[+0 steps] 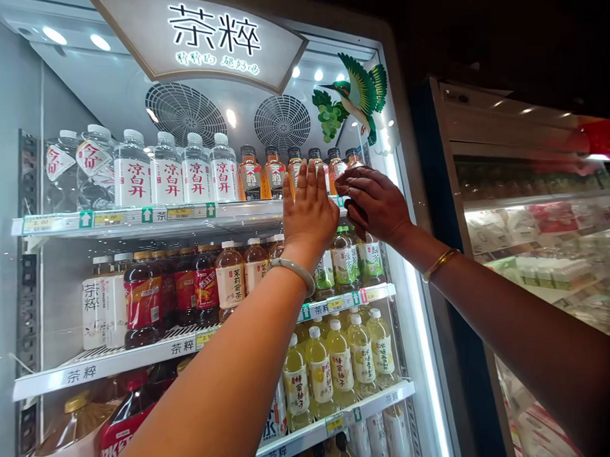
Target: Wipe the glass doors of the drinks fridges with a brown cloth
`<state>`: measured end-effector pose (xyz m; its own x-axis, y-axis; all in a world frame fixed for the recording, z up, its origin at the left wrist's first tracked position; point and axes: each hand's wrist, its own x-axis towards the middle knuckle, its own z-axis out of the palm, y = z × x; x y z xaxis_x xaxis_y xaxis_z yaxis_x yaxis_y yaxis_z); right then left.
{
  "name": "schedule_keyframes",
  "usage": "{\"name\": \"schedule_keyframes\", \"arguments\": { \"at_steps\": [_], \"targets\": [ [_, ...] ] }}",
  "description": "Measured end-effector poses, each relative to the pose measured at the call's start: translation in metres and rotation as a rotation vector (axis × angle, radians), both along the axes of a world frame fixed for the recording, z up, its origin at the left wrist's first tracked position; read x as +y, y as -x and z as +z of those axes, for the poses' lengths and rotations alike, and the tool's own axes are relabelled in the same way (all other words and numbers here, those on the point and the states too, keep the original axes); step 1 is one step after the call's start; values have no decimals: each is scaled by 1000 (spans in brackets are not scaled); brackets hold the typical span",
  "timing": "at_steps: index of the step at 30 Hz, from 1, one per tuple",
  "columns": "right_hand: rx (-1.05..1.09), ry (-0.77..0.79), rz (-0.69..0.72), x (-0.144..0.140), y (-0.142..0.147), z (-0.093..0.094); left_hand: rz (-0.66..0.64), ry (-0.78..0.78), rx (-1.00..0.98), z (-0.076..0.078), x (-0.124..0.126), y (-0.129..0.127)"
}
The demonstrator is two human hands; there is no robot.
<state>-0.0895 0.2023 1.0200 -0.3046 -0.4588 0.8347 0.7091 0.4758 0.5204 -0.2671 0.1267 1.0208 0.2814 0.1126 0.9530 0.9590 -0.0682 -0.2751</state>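
Glass-fronted drinks fridge (419, 358), shelves full. At twelve o'clock on its top shelf (185, 223) stand orange tea bottles (250, 174), likely stiff, heavy, slick; best gripped around the body. Left hand (308, 208) lies flat, fingers spread, against them; right hand (374, 203) curls over one at the row's right end.

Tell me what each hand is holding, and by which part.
Left hand holds nothing: flat and open against the orange bottles. Right hand curls beside it; any grip cannot be told.
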Motion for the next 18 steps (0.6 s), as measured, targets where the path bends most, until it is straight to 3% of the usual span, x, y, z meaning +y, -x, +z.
{"name": "schedule_keyframes", "arguments": {
  "at_steps": [5,8,13,16,18],
  "targets": [
    [191,56,18,-1,20,29,-24,30,48,-1,-2,-1],
    [181,58,-1,-7,35,27,-24,25,25,-1,-3,-1],
    [73,3,-45,1,2,2,-32,35,28,-1,-2,0],
    [210,26,-51,10,-14,13,-45,49,25,-1,-2,0],
    [301,45,-47,10,-10,26,-52,45,31,-1,-1,0]
  ]
}}
